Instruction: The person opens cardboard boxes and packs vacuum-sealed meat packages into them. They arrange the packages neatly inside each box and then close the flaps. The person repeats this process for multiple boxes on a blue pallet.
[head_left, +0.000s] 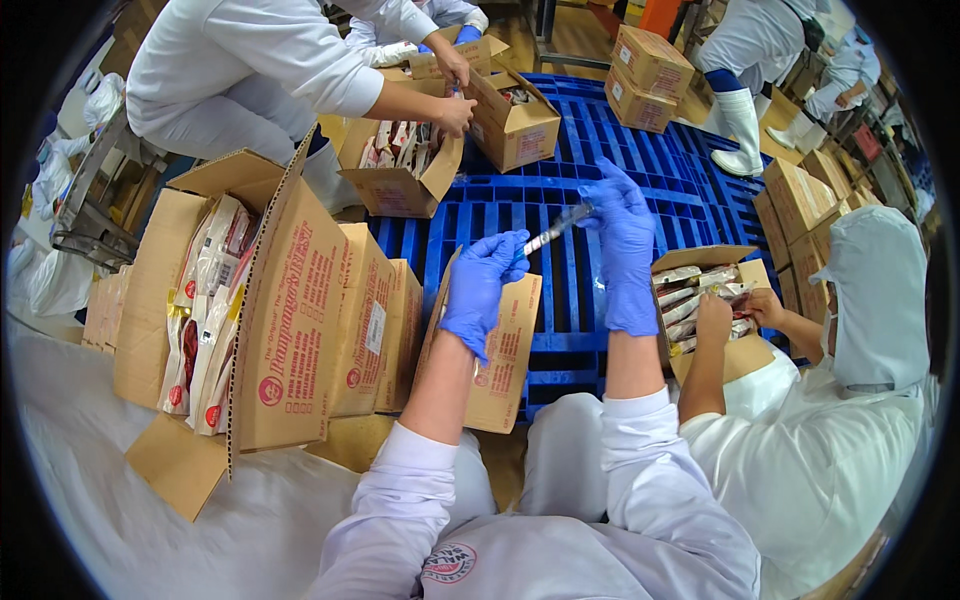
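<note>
Both my hands wear blue gloves and are raised over blue plastic pallets. Between them is a slim, partly clear pen-like object. My left hand grips its lower end. My right hand is at the upper, dark end, fingers bent; whether it grips that end is hard to tell. Below my left hand stands a cardboard box, its inside mostly hidden by my hand and forearm. To the left, a large open cardboard box holds upright plastic packs of red meat.
A co-worker at upper left reaches into an open carton. Another at right handles packs in a carton close to my right forearm. Stacked closed cartons stand at the far side, more cartons at far right.
</note>
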